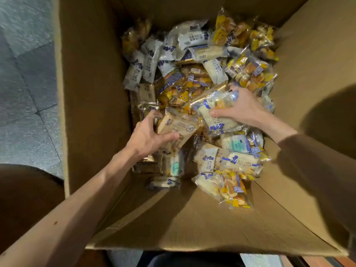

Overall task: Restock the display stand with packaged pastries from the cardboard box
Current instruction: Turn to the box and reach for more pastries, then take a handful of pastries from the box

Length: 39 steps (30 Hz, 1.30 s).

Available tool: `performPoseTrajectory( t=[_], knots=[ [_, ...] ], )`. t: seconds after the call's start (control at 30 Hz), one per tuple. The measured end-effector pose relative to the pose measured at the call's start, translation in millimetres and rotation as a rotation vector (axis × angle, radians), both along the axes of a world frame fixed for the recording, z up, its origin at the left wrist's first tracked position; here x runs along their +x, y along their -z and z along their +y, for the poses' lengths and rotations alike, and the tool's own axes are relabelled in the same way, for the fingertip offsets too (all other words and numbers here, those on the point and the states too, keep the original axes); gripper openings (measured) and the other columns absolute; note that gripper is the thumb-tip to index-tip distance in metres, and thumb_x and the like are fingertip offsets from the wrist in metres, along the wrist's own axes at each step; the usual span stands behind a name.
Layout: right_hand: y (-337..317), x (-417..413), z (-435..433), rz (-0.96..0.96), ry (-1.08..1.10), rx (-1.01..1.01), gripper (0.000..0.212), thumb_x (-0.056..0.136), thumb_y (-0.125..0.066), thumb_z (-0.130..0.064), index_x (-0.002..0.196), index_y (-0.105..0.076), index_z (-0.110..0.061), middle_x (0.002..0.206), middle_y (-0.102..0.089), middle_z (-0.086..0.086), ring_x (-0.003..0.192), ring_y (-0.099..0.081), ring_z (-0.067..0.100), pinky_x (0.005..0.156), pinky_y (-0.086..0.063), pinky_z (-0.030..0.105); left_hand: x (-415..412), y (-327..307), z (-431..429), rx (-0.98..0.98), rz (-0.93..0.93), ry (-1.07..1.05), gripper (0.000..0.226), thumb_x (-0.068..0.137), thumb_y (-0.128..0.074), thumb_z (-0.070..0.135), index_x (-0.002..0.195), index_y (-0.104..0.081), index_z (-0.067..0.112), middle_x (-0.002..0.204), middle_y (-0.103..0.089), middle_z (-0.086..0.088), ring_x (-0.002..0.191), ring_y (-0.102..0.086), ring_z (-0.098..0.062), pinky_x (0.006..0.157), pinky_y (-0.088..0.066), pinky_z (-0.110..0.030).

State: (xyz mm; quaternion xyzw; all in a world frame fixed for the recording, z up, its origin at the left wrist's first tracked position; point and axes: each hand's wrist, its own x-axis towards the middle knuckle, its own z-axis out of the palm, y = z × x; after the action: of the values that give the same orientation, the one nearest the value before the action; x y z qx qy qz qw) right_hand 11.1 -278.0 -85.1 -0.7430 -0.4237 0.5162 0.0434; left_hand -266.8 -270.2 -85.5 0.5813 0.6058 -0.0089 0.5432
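Observation:
I look straight down into a large open cardboard box (92, 93) holding a heap of packaged pastries (192, 60) in clear, white-and-blue and yellow wrappers. My left hand (148, 135) is deep in the box and grips a tan-wrapped toast pack (179, 126), thumb over its front. My right hand (242, 106) grips a white-and-blue pastry pack (213, 112) together with other clear packs near the middle of the heap. The display stand is not in view.
The box's near flap (202, 224) folds toward me and its right flap (316, 78) rises at the right. Grey tiled floor (25, 83) lies to the left of the box. A dark rounded shape (25, 193) sits at the lower left.

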Motion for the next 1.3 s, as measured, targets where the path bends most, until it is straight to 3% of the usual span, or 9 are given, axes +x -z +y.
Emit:
performPoseTrajectory(
  t=[0.13, 0.33, 0.4, 0.47, 0.5, 0.63, 0.8, 1.13, 1.3],
  knots=[
    [-36, -17, -19, 0.097, 0.209, -0.01, 0.134, 0.056, -0.086, -0.058, 0.157, -0.014, -0.009, 0.161, -0.027, 0.012, 0.145, -0.031, 0.029, 0.117, -0.026, 0.044, -19, -65, -18, -0.162, -0.235, -0.381, 0.049, 0.075, -0.083, 0.027, 0.116, -0.058, 0.018, 0.104, -0.074, 0.002, 0.095, -0.072, -0.012, 0.077, -0.06, -0.027],
    [-103, -76, -77, 0.312, 0.216, -0.056, 0.163, 0.03, -0.088, -0.076, 0.158, -0.008, -0.015, 0.164, -0.021, 0.008, 0.148, -0.027, 0.025, 0.121, -0.024, 0.051, -65, -153, -81, -0.334, -0.481, -0.69, 0.038, 0.085, -0.068, 0.024, 0.119, -0.057, 0.01, 0.095, -0.077, -0.004, 0.087, -0.074, -0.02, 0.072, -0.061, -0.033],
    [-132, -106, -93, 0.395, 0.199, -0.042, 0.129, 0.056, -0.091, -0.055, 0.154, -0.019, -0.01, 0.152, -0.036, 0.0, 0.136, -0.039, 0.016, 0.119, -0.026, 0.039, -84, -174, -108, -0.345, -0.535, -0.803, 0.033, 0.086, -0.066, 0.022, 0.115, -0.059, 0.007, 0.091, -0.077, -0.006, 0.081, -0.074, -0.02, 0.067, -0.062, -0.032],
    [-159, -141, -112, 0.449, 0.164, -0.014, 0.058, 0.075, -0.084, -0.03, 0.119, -0.049, -0.018, 0.112, -0.058, -0.012, 0.1, -0.055, -0.001, 0.105, -0.032, 0.024, -110, -193, -139, -0.33, -0.595, -0.86, 0.041, 0.079, -0.068, 0.026, 0.114, -0.062, 0.006, 0.096, -0.076, -0.01, 0.083, -0.074, -0.023, 0.067, -0.061, -0.034],
    [-175, -160, -123, 0.458, 0.125, 0.002, 0.045, 0.073, -0.085, -0.028, 0.107, -0.056, -0.019, 0.099, -0.066, -0.012, 0.091, -0.061, -0.002, 0.105, -0.034, 0.024, -124, -204, -155, -0.31, -0.617, -0.879, 0.041, 0.077, -0.067, 0.027, 0.112, -0.063, 0.006, 0.097, -0.076, -0.01, 0.083, -0.074, -0.023, 0.066, -0.061, -0.034],
    [-227, -233, -170, 0.581, 0.03, 0.098, 0.045, 0.068, -0.082, -0.032, 0.107, -0.071, -0.012, 0.104, -0.077, 0.005, 0.102, -0.072, 0.019, 0.103, -0.049, 0.044, -187, -241, -229, -0.199, -0.689, -0.959, 0.047, 0.079, -0.065, 0.028, 0.12, -0.062, 0.005, 0.104, -0.075, -0.011, 0.088, -0.073, -0.022, 0.071, -0.061, -0.033],
    [-280, -339, -234, 0.646, -0.156, 0.172, 0.019, 0.084, -0.076, -0.018, 0.102, -0.073, -0.013, 0.095, -0.078, 0.003, 0.084, -0.073, 0.005, 0.072, -0.056, 0.015, -274, -284, -334, -0.051, -0.72, -1.065, 0.049, 0.078, -0.065, 0.028, 0.121, -0.061, 0.002, 0.099, -0.075, -0.013, 0.082, -0.073, -0.022, 0.074, -0.062, -0.035],
    [-349, -547, -324, 0.818, -0.499, 0.124, 0.033, 0.078, -0.08, -0.02, 0.107, -0.071, -0.007, 0.099, -0.077, 0.01, 0.092, -0.075, 0.024, 0.086, -0.06, 0.045, -416, -360, -486, 0.348, -0.671, -1.438, 0.035, 0.089, -0.063, 0.024, 0.117, -0.064, 0.003, 0.1, -0.075, -0.016, 0.08, -0.074, -0.023, 0.063, -0.059, -0.03],
    [-375, -652, -359, 0.875, -0.709, 0.122, 0.027, 0.079, -0.08, -0.02, 0.102, -0.073, -0.009, 0.089, -0.078, 0.003, 0.085, -0.076, 0.02, 0.08, -0.061, 0.04, -480, -384, -539, 0.573, -0.602, -1.683, 0.025, 0.091, -0.066, 0.022, 0.113, -0.061, 0.012, 0.101, -0.076, -0.01, 0.088, -0.074, -0.026, 0.077, -0.061, -0.039]
  ],
)
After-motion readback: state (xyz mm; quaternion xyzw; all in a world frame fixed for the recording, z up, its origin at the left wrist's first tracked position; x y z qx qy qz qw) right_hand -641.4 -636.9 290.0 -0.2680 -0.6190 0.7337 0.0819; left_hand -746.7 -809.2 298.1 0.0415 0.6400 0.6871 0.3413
